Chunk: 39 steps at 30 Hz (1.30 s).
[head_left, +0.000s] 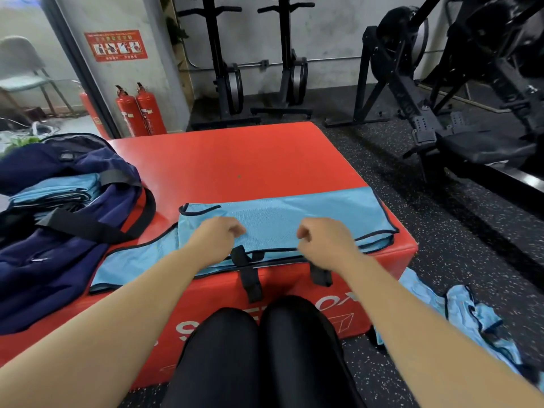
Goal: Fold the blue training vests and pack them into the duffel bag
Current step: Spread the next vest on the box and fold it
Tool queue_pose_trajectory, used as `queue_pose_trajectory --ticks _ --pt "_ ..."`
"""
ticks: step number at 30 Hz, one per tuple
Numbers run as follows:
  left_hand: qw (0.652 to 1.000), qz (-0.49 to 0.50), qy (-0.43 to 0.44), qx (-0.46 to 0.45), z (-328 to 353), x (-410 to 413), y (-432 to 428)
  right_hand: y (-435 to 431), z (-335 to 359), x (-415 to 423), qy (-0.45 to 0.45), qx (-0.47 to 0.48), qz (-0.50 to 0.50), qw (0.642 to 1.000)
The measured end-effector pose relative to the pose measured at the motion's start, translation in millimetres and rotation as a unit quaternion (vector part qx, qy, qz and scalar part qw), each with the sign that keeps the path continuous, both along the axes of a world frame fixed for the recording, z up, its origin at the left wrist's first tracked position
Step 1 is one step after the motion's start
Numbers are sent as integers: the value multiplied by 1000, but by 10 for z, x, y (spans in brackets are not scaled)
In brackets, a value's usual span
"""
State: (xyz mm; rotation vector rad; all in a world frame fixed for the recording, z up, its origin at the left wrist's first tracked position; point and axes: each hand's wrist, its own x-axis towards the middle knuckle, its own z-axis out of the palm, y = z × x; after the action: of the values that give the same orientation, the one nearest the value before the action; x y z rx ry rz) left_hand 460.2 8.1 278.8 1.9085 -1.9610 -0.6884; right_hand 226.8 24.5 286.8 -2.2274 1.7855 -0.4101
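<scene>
Head view: both bare forearms reach forward from the bottom corners. The left hand (217, 240) and right hand (323, 244) sit backs up, fingers curled under, near each other on a blue vest (288, 219). It lies folded along the near edge of the red box (250, 160), toward its right corner. Whether the fingers pinch the cloth I cannot tell. At the box's left edge the navy duffel bag (59, 260) gapes, with folded vests (56, 192) inside. Loose vests (462, 313) lie on the floor (441, 237) right of the box.
</scene>
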Motion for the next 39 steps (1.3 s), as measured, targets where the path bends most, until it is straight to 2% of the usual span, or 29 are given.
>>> queue_pose_trajectory --ticks 1,3,7,12,15,19,21,23,25,27,29,30,32,34,38,39 --pt "998 8 68 14 -9 -64 -62 91 -31 177 -26 10 36 999" --pt "991 11 130 39 -49 -167 -151 214 -148 471 -37 28 80 996" --pt "979 11 176 100 -202 -247 -223 219 -391 718 -39 45 29 998" --pt "972 6 183 148 -214 -185 -318 198 -415 732 -86 32 9 996" --pt "976 -15 160 149 -216 -195 -335 246 -369 705 -89 22 37 995" --pt "985 -54 123 106 -303 -202 -340 387 -367 634 -35 -8 73 997" --pt "987 -82 93 100 -344 -211 -318 446 -372 597 -17 15 77 997" --pt "990 -107 42 87 -372 -228 -282 488 -345 551 -41 60 75 995" --pt "991 -117 1 72 -368 -238 -247 504 -312 477 -98 64 44 992" --pt "990 -124 -9 69 -359 -233 -231 470 -303 351 -108 -13 -42 993" --pt "989 -129 -14 70 -350 -234 -221 427 -337 197 -77 -94 -147 982" --pt "989 -130 -21 69 -349 -238 -216 411 -352 127 -46 -94 -187 977" --pt "989 -128 -37 62 -368 -244 -217 397 -389 11 29 -35 -232 972" --pt "990 -124 -37 58 -390 -230 -219 413 -453 -36 66 -9 -233 970" --pt "992 -115 -13 54 -442 -191 -253 494 -418 -91 100 -148 -200 963" --pt "992 -115 -10 54 -443 -198 -260 534 -386 -99 128 -147 -182 964"
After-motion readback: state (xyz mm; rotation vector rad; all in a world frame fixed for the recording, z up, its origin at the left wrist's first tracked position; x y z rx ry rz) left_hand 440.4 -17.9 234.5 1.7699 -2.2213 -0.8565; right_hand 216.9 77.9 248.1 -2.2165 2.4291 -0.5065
